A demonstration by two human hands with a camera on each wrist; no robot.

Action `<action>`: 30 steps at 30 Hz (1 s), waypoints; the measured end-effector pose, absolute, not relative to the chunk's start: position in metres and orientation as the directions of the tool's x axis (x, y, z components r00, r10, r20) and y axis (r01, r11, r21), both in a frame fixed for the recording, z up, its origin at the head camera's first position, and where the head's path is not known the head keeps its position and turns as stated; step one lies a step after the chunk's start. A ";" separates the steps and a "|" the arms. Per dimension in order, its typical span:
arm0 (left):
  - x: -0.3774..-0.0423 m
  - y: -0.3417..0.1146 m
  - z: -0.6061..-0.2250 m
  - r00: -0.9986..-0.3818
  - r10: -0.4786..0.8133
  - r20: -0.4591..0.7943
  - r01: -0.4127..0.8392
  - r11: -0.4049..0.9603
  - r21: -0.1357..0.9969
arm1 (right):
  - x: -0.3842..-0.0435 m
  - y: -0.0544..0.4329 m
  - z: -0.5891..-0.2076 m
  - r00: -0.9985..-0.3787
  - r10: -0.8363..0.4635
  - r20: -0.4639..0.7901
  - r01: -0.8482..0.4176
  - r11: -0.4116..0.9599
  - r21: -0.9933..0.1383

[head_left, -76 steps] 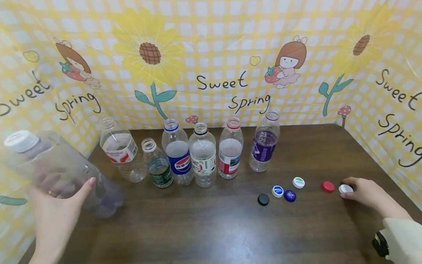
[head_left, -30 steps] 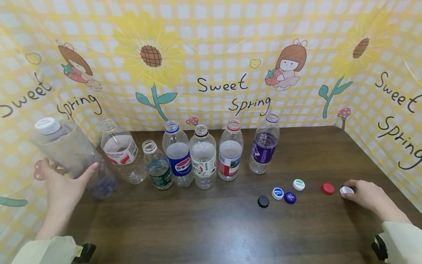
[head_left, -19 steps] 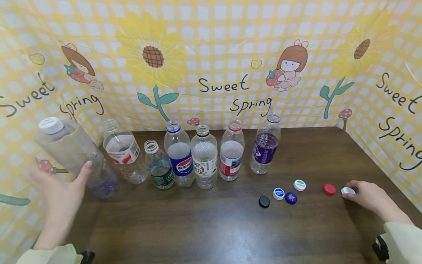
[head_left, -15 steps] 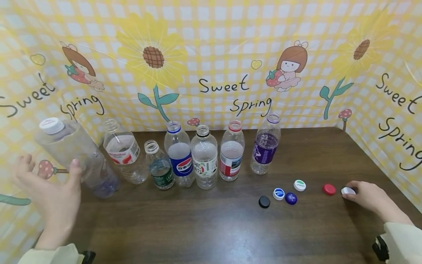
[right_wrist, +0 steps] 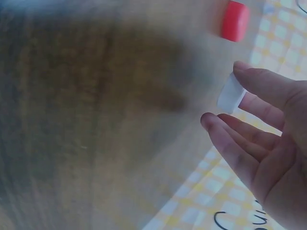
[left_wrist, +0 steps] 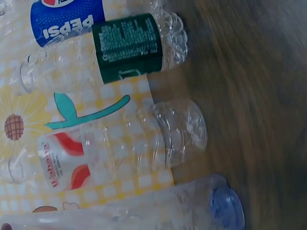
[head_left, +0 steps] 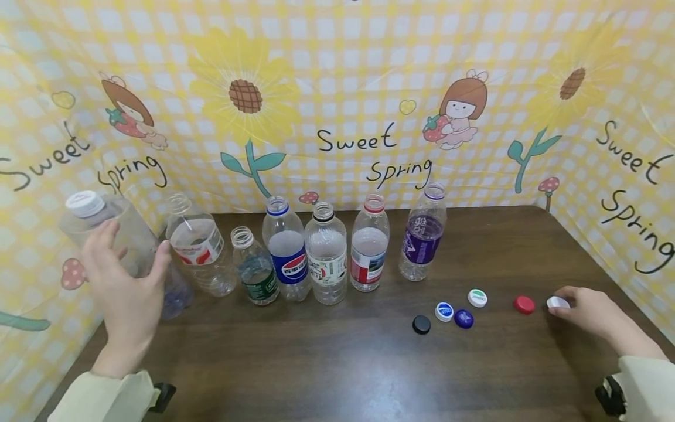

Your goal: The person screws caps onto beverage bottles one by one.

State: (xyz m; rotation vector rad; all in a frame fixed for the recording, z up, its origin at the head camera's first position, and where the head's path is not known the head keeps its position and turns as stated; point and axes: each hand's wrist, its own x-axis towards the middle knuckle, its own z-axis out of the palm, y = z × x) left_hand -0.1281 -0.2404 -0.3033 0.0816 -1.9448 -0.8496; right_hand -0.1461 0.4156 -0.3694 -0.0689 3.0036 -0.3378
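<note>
A large clear bottle [head_left: 134,255] with a white cap [head_left: 85,204] screwed on stands at the far left of the table. My left hand [head_left: 126,293] is raised in front of it, fingers spread and loosely bent, gripping nothing; whether it touches the bottle I cannot tell. In the left wrist view the bottle's bluish base [left_wrist: 226,206] shows at the bottom. On the far right, my right hand [head_left: 593,310] pinches a white bottle cap [head_left: 558,303] at the table top. The right wrist view shows the thumb against this cap [right_wrist: 230,96]. A red cap [head_left: 524,305] lies just left of it.
Uncapped bottles line the back: a red-and-white-label one [head_left: 197,243], a small green-label one [head_left: 257,275], a Pepsi bottle [head_left: 287,258], several more, and a purple-label one [head_left: 422,240]. Black [head_left: 421,324], blue-white [head_left: 444,312], dark blue [head_left: 464,319] and green-white [head_left: 477,298] caps lie right.
The left hand set the large bottle down at the far left, let go, drew back leftward, then came right in front of it. The right hand stays at the white cap.
</note>
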 end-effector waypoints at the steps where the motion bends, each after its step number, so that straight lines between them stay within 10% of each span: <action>1: -0.129 -0.240 -0.304 -0.539 -0.387 0.748 0.280 0.755 0.593 | -0.146 0.415 -0.367 -0.992 -0.061 -0.107 -0.035 0.972 -0.232; 30: -0.144 -0.233 -0.317 -0.603 -0.361 0.711 0.219 0.783 0.583 | -0.141 0.343 -0.309 -0.982 -0.190 -0.007 -0.179 0.935 -0.305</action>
